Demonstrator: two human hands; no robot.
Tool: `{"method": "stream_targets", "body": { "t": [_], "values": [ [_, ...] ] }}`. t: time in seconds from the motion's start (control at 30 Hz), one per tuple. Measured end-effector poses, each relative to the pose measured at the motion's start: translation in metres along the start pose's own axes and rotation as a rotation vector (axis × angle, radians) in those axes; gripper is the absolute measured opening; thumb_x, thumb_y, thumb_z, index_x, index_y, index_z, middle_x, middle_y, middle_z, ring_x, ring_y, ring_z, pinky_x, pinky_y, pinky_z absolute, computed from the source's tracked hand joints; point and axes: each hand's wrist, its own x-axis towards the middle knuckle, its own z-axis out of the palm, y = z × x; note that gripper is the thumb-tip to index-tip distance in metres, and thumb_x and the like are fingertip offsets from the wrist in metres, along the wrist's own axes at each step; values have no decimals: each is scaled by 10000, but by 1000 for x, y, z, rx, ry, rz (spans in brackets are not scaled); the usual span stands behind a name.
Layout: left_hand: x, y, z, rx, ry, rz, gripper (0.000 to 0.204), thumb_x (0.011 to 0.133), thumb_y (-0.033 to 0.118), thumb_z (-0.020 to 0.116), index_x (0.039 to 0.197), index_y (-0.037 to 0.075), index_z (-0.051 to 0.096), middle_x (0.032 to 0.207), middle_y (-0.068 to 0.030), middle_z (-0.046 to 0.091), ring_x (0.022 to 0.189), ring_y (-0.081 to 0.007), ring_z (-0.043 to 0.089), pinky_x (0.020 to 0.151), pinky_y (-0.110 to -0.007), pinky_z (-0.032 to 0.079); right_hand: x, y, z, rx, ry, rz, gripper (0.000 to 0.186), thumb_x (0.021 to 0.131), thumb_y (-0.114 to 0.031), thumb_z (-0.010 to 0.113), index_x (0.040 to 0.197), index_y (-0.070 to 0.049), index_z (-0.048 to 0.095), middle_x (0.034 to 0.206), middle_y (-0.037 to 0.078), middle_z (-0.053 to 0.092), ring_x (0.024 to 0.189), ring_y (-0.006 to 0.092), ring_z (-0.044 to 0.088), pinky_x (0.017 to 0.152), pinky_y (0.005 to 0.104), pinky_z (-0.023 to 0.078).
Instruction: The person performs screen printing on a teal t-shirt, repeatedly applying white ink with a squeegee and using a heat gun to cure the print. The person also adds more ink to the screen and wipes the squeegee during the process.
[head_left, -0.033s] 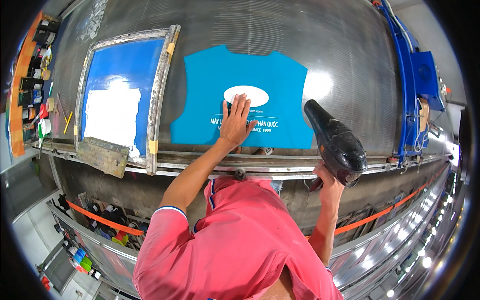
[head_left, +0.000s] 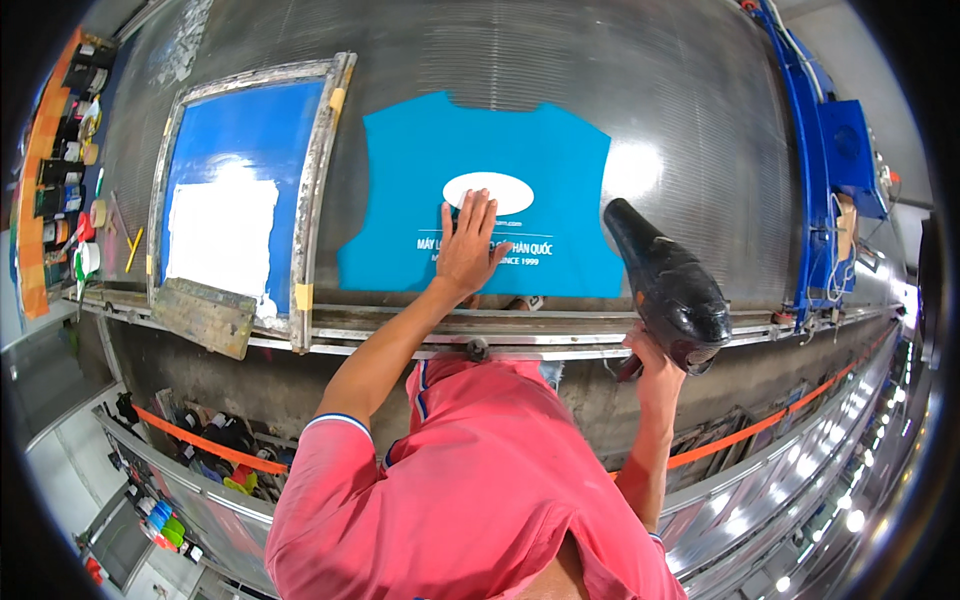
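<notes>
A teal shirt-shaped fabric panel (head_left: 540,140) lies flat on the ridged gray work surface (head_left: 700,80), printed with a white oval (head_left: 510,190) and white lettering. My left hand (head_left: 467,245) rests open on the lower part of the oval and the lettering, fingers pointing away from me. My right hand (head_left: 655,360) grips the handle of a black hair dryer (head_left: 668,285), held at the panel's right side with its nozzle pointing up and left, toward the fabric.
At left lie a screen frame (head_left: 245,125) with blue mesh and white ink, a stained flat board (head_left: 203,315) and an orange shelf of ink pots (head_left: 55,200). A blue machine (head_left: 842,145) stands at right. A metal rail (head_left: 560,335) edges the table.
</notes>
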Motion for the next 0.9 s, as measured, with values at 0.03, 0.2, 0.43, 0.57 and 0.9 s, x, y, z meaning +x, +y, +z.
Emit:
{"method": "stream_targets", "body": {
  "t": [0.03, 0.2, 0.43, 0.57, 0.9],
  "values": [
    [-2, -1, 0, 1, 1, 4, 765, 1041, 567, 437, 1556, 3, 378, 1661, -178, 285, 1558, -365, 205, 1225, -659, 126, -1, -2, 0, 13, 0, 40, 120, 756, -24, 680, 871, 8, 665, 828, 34, 628, 668, 119, 552, 595, 289, 437],
    [-1, 0, -1, -6, 11, 24, 780, 1049, 574, 422, 1551, -20, 375, 1642, -220, 307, 1550, -397, 222, 1216, -673, 116, -2, -1, 5, -26, -38, 49, 121, 770, -41, 679, 878, 15, 675, 844, 40, 639, 628, 121, 575, 489, 302, 435],
    [0, -2, 5, -50, 53, 19, 768, 1047, 571, 431, 1542, -15, 391, 1628, -222, 330, 1545, -398, 234, 1210, -678, 126, 14, 40, 0, -194, -200, -42, 77, 782, 0, 686, 854, 25, 690, 957, 48, 671, 644, 153, 610, 526, 345, 480],
    [-2, -3, 9, -44, 68, 21, 763, 1046, 560, 447, 1553, -5, 367, 1635, -203, 318, 1550, -389, 220, 1208, -677, 140, 24, 25, 17, -28, -240, 253, 29, 782, 19, 683, 808, 25, 671, 922, 43, 671, 741, 157, 629, 650, 362, 491],
    [9, -6, 15, -6, 121, -84, 772, 1028, 561, 487, 1557, 11, 372, 1653, -186, 305, 1557, -385, 204, 1201, -699, 79, 47, 22, 51, 81, -304, 81, 165, 757, 49, 697, 914, 16, 658, 802, 51, 638, 726, 161, 619, 672, 318, 492]
  ]
}}
